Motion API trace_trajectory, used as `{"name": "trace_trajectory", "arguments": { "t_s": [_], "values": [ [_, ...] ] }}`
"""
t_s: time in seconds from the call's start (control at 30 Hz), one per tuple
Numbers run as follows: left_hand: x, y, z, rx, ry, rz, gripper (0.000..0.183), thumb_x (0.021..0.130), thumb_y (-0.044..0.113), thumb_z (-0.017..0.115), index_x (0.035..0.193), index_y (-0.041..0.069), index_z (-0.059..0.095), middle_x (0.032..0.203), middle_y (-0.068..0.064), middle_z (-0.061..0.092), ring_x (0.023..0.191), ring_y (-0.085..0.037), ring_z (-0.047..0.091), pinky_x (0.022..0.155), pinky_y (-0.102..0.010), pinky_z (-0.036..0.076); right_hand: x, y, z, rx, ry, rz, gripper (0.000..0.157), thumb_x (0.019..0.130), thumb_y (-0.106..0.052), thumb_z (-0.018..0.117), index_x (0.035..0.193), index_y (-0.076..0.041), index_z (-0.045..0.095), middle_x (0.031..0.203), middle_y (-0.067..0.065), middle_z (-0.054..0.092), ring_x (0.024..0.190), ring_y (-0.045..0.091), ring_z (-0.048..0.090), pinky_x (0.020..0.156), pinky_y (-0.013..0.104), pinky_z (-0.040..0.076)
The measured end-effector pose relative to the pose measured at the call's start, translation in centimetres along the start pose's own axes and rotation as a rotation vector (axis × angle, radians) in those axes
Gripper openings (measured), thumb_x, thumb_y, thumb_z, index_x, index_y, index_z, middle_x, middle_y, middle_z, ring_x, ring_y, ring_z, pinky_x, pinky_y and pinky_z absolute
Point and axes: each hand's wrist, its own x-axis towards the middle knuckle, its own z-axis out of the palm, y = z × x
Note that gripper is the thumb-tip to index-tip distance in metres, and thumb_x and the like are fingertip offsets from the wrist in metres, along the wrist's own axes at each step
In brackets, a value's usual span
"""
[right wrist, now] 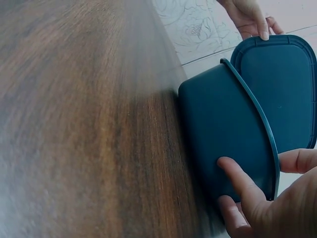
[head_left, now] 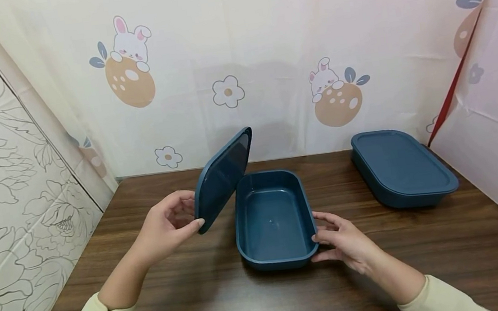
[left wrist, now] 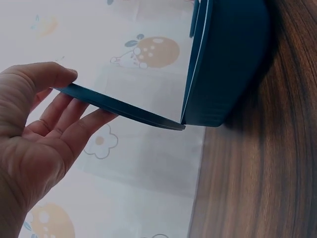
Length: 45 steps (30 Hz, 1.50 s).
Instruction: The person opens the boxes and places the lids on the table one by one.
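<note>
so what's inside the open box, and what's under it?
Nothing visible inside the open box; the left hand holds the lid tilted. The box stands on the wooden table; the patch directly beneath is covered, can't be seen.

the lid and open box mid-frame look like smooth plastic. the table below looks like wood, faintly glossy; the curtain above, cloth.

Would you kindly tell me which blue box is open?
The box the right hand holds: its inside shows, and the left hand has a lid tilted beside it. The other box is covered.
</note>
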Motion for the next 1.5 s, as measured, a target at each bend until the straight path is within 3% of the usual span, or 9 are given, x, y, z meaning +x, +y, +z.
{"name": "trace_trajectory", "arguments": {
  "t_s": [0.57,0.9,1.23,1.5],
  "values": [
    [-0.6,-0.8,-0.7,-0.108,0.078,0.027,0.041,0.082,-0.013,0.07,0.12,-0.005,0.057,0.095,-0.018,0.063,0.087,-0.016,0.066,0.066,-0.026,0.057,-0.1,-0.1,0.2,0.001,0.018,0.006,0.07,0.088,0.004,0.055,0.151,-0.001,0.025,0.14,0.033,0.038,0.106,0.032,0.061,0.076,0.052,0.056],
    [-0.9,-1.5,-1.1,-0.242,0.175,-0.01,0.047,0.081,-0.017,0.067,0.125,-0.008,0.051,0.097,-0.011,0.065,0.088,-0.016,0.064,0.068,-0.023,0.056,0.0,0.1,0.2,0.0,0.036,0.001,0.069,0.086,0.005,0.054,0.15,0.0,0.028,0.138,0.033,0.04,0.105,0.034,0.061,0.076,0.052,0.056],
    [-1.5,-2.4,-1.6,-0.33,0.271,-0.124,0.046,0.085,-0.012,0.067,0.127,0.0,0.052,0.105,-0.005,0.064,0.093,-0.016,0.061,0.076,-0.022,0.054,0.1,0.1,0.3,0.006,0.044,-0.002,0.069,0.086,0.005,0.053,0.149,0.0,0.028,0.139,0.033,0.039,0.107,0.034,0.061,0.078,0.054,0.055],
    [-1.6,-2.4,-1.7,-0.495,0.332,-0.207,0.045,0.088,-0.013,0.062,0.127,0.006,0.052,0.106,-0.006,0.06,0.092,-0.014,0.061,0.074,-0.03,0.058,0.0,0.2,0.4,0.003,0.039,-0.01,0.069,0.087,0.005,0.053,0.15,0.001,0.026,0.139,0.033,0.039,0.105,0.032,0.061,0.077,0.054,0.055]
  ]
}}
